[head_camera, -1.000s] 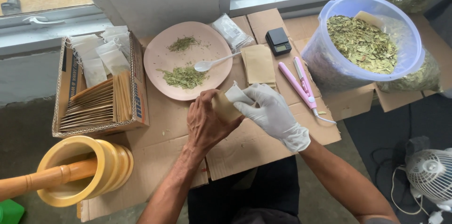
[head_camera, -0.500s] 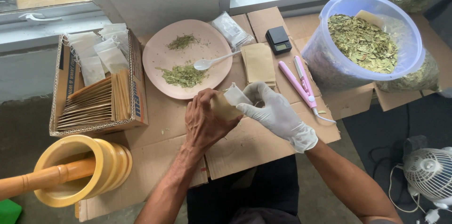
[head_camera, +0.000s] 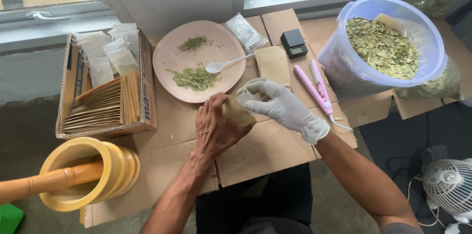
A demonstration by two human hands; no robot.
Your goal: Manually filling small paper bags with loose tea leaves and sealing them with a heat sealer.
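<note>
Flattened cardboard sheets [head_camera: 275,150] cover the surface in front of me, and everything else sits on them. Biggest is the clear plastic tub [head_camera: 344,67] at my far right, filled with dried green leaves [head_camera: 381,47]. At my near left stands a yellow wooden mortar [head_camera: 88,172] with its pestle [head_camera: 44,182] lying in the bowl and sticking out toward the left edge. Behind it is an open cardboard box [head_camera: 147,91] holding a stack of brown paper envelopes [head_camera: 101,106] and, at its far end, white filter pouches [head_camera: 105,52]. A pink round plate [head_camera: 169,59] lies in the middle with two small heaps of crushed leaf [head_camera: 194,77] on it, and a white plastic spoon [head_camera: 228,63] rests across its right rim. Right of the plate lie a clear packet of pouches [head_camera: 244,31], a flat brown paper envelope [head_camera: 274,64], a pink sealing iron [head_camera: 314,89] and a small black pocket scale [head_camera: 294,43].

Just this side of the plate, my bare left hand [head_camera: 214,126] is closed around a small brown pouch [head_camera: 237,113], thumb and fingers clamped on its sides. My right hand [head_camera: 282,106], in a white glove, meets it from the right: its fingertips are pinched together on a small white filter bag [head_camera: 244,97] at the brown pouch's top edge. The two hands touch over the cardboard.
</note>
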